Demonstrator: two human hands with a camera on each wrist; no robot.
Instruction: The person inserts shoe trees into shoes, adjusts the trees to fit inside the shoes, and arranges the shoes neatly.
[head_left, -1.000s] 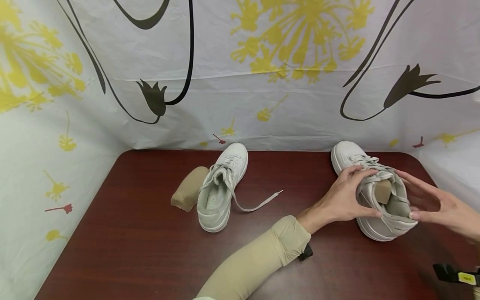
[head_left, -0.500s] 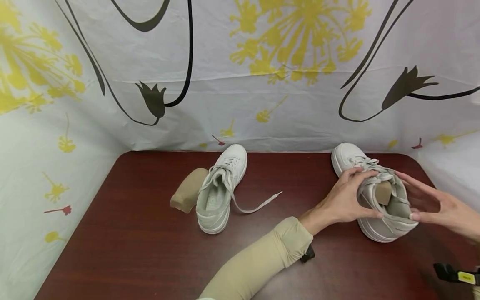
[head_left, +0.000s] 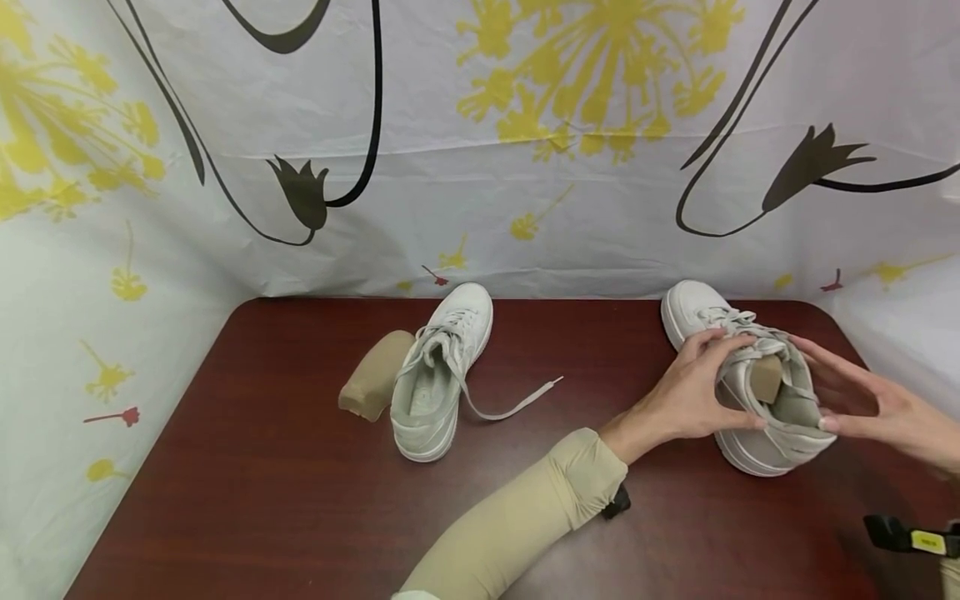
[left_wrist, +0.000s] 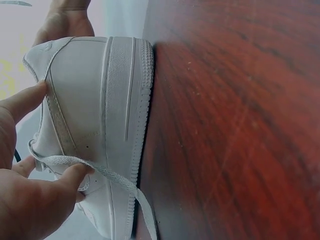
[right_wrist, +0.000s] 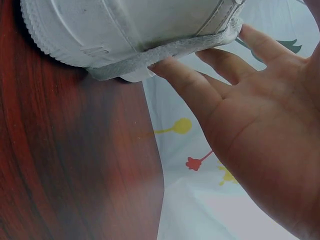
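Observation:
A white lace-up sneaker (head_left: 693, 310) stands at the right of the table, toe toward the back wall. My left hand (head_left: 684, 398) grips its near side, thumb at the collar and fingertips on the laces; the left wrist view shows a loose lace (left_wrist: 120, 180) hanging down the sneaker's side. Opposite, my right hand (head_left: 892, 412) holds the other side of the collar, its thumb close to the heel. Between the hands the shoe's opening faces up, and a tan shoe insert (head_left: 766, 380) sits inside, its front part hidden under the tongue.
A second white sneaker (head_left: 427, 435) stands left of centre, one lace (head_left: 517, 410) trailing over the dark red table (head_left: 262, 500). Beside it lies another tan insert (head_left: 377, 375). A patterned white cloth (head_left: 420, 208) rises behind the table's back edge.
Both hands keep the same hold on the right-hand sneaker. The whole head view shifts slightly; the objects on the table stay in place.

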